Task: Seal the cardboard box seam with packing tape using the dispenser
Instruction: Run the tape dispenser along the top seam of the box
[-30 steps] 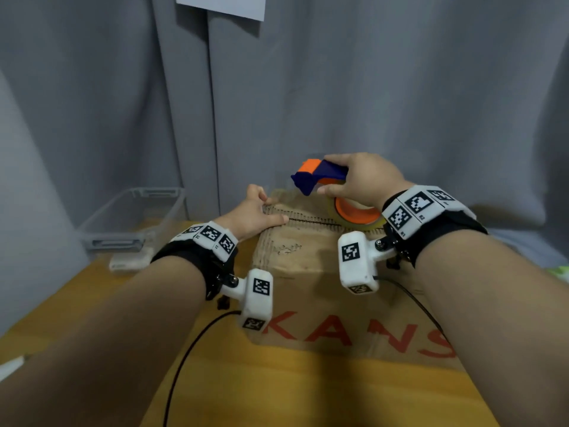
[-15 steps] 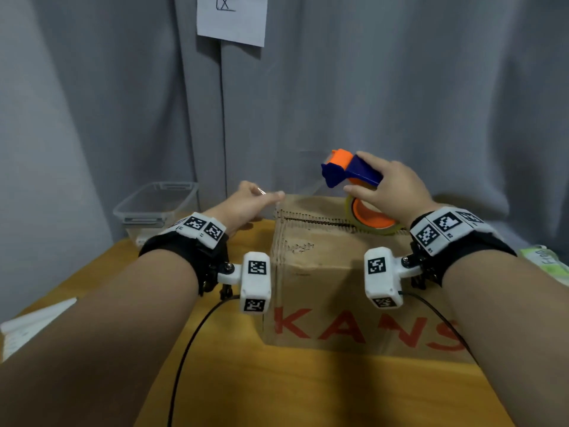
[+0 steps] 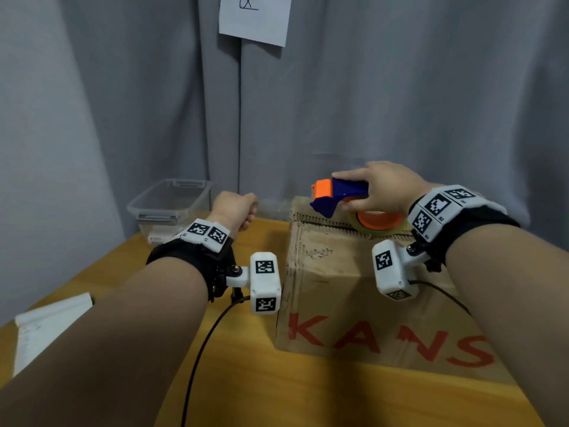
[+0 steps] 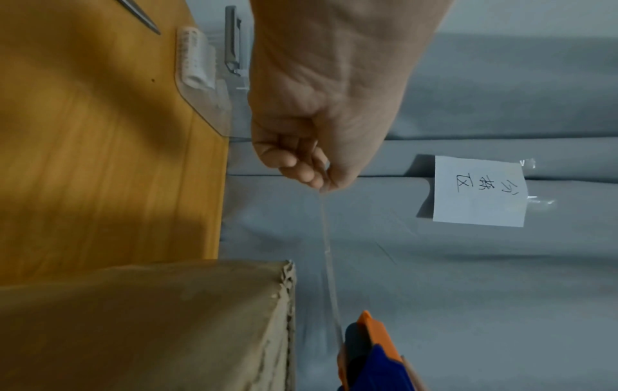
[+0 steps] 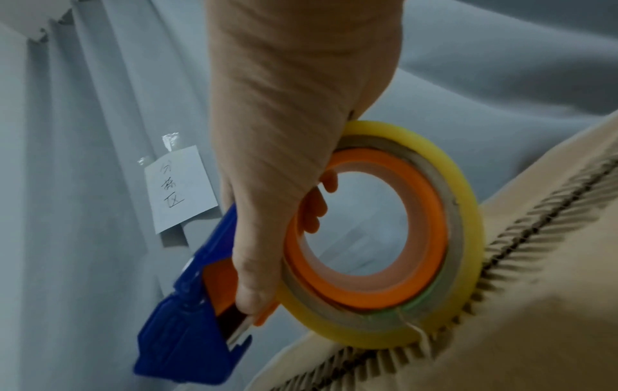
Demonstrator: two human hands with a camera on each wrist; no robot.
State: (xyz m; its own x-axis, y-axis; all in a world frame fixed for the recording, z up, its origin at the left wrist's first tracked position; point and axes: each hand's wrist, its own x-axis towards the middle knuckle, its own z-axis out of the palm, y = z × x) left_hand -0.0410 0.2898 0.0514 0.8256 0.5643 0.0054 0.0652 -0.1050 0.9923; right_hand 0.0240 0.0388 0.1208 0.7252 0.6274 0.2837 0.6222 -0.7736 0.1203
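Note:
A brown cardboard box with red letters stands on the wooden table; its jagged top seam runs left to right. My right hand grips the blue and orange tape dispenser above the seam, its roll of clear tape just over the box top. My left hand is off the box's left edge, fingers curled, pinching the free end of a clear tape strip that stretches from my fingertips to the dispenser.
A clear plastic bin sits at the back left of the table against the grey curtain. A white paper note is taped to the curtain. White sheets lie at the table's left edge. Wrist camera cables trail over the table.
My left hand left the box's top left corner and moved left and off the box, drawing the tape strip out. The dispenser stayed above the seam while my head view rose.

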